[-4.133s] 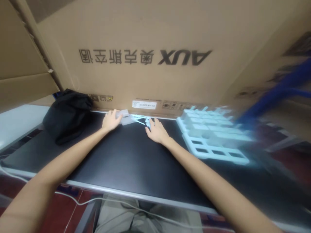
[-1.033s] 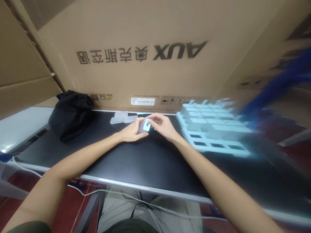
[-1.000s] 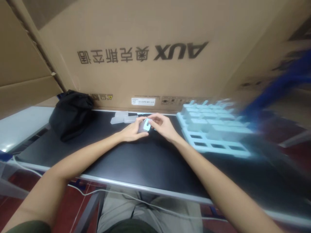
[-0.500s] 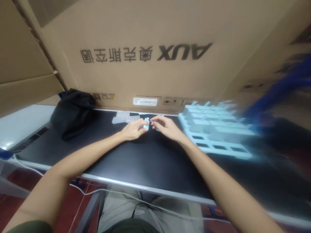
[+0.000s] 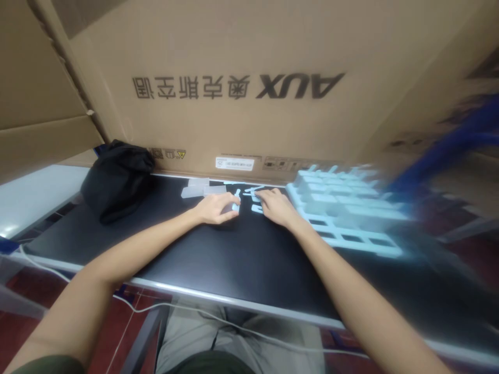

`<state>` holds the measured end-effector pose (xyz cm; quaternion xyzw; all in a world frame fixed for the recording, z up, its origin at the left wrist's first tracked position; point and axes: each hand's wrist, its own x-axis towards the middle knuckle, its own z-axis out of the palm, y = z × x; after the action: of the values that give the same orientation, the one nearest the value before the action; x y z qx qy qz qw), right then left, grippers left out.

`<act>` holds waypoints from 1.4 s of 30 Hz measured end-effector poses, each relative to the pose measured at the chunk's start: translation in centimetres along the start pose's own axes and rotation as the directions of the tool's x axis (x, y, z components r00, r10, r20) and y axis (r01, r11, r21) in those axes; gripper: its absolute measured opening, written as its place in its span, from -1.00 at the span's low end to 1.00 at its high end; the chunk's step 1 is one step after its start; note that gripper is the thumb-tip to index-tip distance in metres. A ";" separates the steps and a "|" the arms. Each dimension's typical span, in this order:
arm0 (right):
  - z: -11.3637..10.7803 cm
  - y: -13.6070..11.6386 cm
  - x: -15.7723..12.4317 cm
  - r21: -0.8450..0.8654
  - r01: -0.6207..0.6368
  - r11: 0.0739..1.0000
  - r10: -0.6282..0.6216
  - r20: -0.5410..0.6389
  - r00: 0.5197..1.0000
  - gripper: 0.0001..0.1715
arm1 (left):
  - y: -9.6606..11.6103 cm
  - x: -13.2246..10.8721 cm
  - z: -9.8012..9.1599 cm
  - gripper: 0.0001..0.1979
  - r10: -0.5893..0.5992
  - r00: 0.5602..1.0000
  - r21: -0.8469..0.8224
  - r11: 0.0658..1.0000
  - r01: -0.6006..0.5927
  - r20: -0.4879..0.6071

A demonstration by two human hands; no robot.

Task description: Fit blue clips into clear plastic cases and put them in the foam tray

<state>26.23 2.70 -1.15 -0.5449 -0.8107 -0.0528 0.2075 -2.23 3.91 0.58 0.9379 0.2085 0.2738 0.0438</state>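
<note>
My left hand is closed, with a small light-blue plastic piece pinched between thumb and fingertips. The piece stands up, with a narrow end at its top; its lower part is partly covered by the fingers. To the right, my right hand reaches down over several small light-blue plastic parts on the black tabletop. Its fingers look slightly apart, and the fingertips are at the parts, hiding some of them. Thin light-blue strips lie just beyond it.
A light-blue rack with rows of blocks and upright pegs stands at the right. Translucent flat pieces lie behind my left hand. A black cloth bundle sits at the left. A large cardboard box walls off the table's back edge.
My right hand has moved right, away from the piece in my left hand, and down to the loose parts, more of which now show. My left hand still holds its piece, now more tilted.
</note>
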 end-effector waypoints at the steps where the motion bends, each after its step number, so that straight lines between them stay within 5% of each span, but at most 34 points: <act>1: 0.0 0.0 0.0 0.014 -0.005 1.000 0.005 -0.001 1.000 -0.54 | 0.1 0.0 -0.1 -0.56 0.010 1.000 0.022 1.000 -0.010 0.018; 15: -2.1 -0.3 0.6 0.396 -0.130 0.909 0.169 -0.066 0.983 -0.71 | 2.2 0.2 -0.7 -0.61 -0.045 0.977 0.090 0.996 0.026 0.210; 18: -3.1 -0.8 0.4 0.655 -0.094 0.750 0.173 -0.058 0.983 -0.61 | 1.9 0.1 -0.5 -0.63 -0.018 0.991 -0.066 0.997 0.027 0.134; 21: -4.0 -1.5 0.0 0.852 -0.093 0.515 0.150 0.017 0.989 -0.48 | 1.1 0.0 0.2 -0.50 -0.095 0.996 -0.166 0.982 0.093 0.000; 23: -4.5 -2.1 -0.2 0.895 -0.088 0.436 0.134 0.032 0.990 -0.46 | 0.6 0.0 0.6 -0.42 -0.160 0.985 -0.202 0.969 0.143 -0.070; 30: -5.5 -3.4 -0.2 0.900 -0.018 0.435 0.193 -0.074 0.979 -0.50 | 0.5 0.2 0.6 -0.50 -0.199 0.974 -0.260 0.951 0.165 -0.109; 42: -5.4 -5.3 0.4 0.900 0.193 0.392 0.381 -0.349 0.856 -0.56 | -0.1 0.2 0.8 -0.49 -0.199 0.975 -0.301 0.940 0.161 -0.100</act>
<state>22.83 -0.72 4.68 -0.3523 -0.5846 0.2724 0.6782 -1.70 4.15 -0.04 0.8784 0.2534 0.3563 0.1928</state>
